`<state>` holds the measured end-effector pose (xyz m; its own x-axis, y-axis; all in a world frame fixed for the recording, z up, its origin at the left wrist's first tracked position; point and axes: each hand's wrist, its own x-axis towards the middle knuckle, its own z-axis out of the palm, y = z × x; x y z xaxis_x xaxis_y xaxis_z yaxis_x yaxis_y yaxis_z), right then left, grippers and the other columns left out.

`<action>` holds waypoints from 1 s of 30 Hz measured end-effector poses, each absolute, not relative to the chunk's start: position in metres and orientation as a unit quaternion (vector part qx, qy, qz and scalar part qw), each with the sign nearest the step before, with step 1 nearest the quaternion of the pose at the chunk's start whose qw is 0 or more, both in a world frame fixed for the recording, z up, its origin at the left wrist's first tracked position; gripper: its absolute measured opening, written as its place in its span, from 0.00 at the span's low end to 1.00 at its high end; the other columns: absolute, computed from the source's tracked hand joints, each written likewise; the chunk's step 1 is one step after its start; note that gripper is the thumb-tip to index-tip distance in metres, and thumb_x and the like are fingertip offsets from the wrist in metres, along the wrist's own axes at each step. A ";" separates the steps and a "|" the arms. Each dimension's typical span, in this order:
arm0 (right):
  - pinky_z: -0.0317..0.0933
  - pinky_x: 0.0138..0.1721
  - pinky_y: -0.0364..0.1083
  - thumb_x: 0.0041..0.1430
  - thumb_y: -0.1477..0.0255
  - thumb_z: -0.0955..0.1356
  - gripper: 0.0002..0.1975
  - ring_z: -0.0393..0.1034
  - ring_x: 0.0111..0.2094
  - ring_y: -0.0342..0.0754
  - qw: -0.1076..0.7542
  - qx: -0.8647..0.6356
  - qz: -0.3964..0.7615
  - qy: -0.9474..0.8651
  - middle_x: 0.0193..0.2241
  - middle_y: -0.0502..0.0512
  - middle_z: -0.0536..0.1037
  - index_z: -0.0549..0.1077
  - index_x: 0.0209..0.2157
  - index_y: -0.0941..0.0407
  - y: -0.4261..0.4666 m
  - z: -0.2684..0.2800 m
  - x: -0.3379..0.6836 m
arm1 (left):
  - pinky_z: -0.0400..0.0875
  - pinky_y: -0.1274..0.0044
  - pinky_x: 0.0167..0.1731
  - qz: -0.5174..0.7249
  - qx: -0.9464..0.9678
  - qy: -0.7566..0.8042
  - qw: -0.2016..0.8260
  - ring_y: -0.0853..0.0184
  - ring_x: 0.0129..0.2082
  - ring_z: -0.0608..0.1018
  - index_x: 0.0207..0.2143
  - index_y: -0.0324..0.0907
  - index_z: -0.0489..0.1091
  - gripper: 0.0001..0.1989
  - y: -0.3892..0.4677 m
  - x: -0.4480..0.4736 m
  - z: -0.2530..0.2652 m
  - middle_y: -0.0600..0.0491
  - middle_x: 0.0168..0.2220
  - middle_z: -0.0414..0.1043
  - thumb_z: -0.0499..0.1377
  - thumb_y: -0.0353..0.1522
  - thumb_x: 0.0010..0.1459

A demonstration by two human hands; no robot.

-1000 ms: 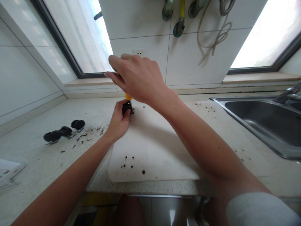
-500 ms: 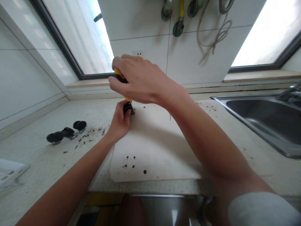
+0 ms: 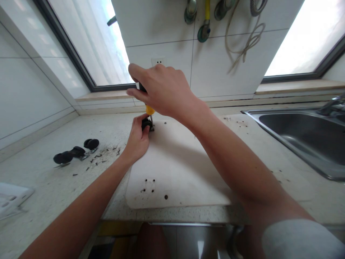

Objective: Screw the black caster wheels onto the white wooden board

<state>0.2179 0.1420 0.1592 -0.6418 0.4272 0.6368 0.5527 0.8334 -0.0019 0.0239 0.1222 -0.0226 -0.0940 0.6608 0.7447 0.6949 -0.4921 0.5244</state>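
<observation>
My right hand [image 3: 167,90] is wrapped round the handle of a yellow and black screwdriver [image 3: 150,110], held upright. Its shaft points down at the metal plate of a black caster wheel [image 3: 146,124]. With thumb and fingers, my left hand [image 3: 138,138] grips that caster at the far left corner of a white board [image 3: 178,169]. Near the board's front left corner, several screw holes [image 3: 150,185] form a small square. The screwdriver's tip is too small to make out against the plate.
Loose black casters [image 3: 78,151] lie on the speckled countertop [image 3: 54,198] at left, beside scattered screws and dark debris [image 3: 98,158]. A steel sink [image 3: 302,136] is set in at right. Pipe fittings [image 3: 204,32] and a tied cord [image 3: 250,45] hang on the tiled wall.
My right hand has turned a little on the screwdriver, and more of its yellow lower end and shaft shows. The left hand and caster have hardly moved.
</observation>
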 end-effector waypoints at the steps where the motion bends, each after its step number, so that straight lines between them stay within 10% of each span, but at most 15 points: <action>1: 0.57 0.40 0.51 0.78 0.61 0.64 0.14 0.76 0.46 0.58 0.323 -0.266 -0.088 -0.904 0.51 0.59 0.85 0.73 0.57 0.49 0.141 0.159 0.219 | 0.71 0.49 0.70 -0.540 -0.676 -0.501 0.023 0.51 0.62 0.76 0.62 0.50 0.68 0.22 0.122 0.024 -0.022 0.43 0.59 0.73 0.56 0.27 0.69; 5: 0.58 0.42 0.48 0.75 0.72 0.64 0.18 0.76 0.47 0.51 0.310 -0.206 -0.038 -0.927 0.56 0.54 0.83 0.69 0.62 0.46 0.138 0.157 0.217 | 0.65 0.45 0.73 -0.539 -0.681 -0.493 0.055 0.48 0.67 0.71 0.61 0.50 0.69 0.22 0.123 0.025 -0.022 0.42 0.63 0.69 0.55 0.26 0.68; 20: 0.56 0.40 0.50 0.77 0.60 0.66 0.12 0.75 0.47 0.57 0.305 -0.249 -0.090 -0.915 0.51 0.58 0.83 0.71 0.55 0.50 0.136 0.157 0.210 | 0.64 0.46 0.75 -0.548 -0.668 -0.502 0.047 0.48 0.67 0.71 0.61 0.50 0.68 0.21 0.123 0.026 -0.021 0.41 0.62 0.68 0.55 0.27 0.69; 30: 0.54 0.38 0.51 0.72 0.75 0.61 0.19 0.72 0.40 0.53 0.330 -0.218 -0.104 -0.913 0.44 0.54 0.84 0.69 0.60 0.48 0.134 0.158 0.212 | 0.65 0.47 0.74 -0.542 -0.674 -0.500 0.047 0.49 0.67 0.71 0.62 0.50 0.68 0.20 0.122 0.027 -0.021 0.42 0.63 0.69 0.54 0.27 0.70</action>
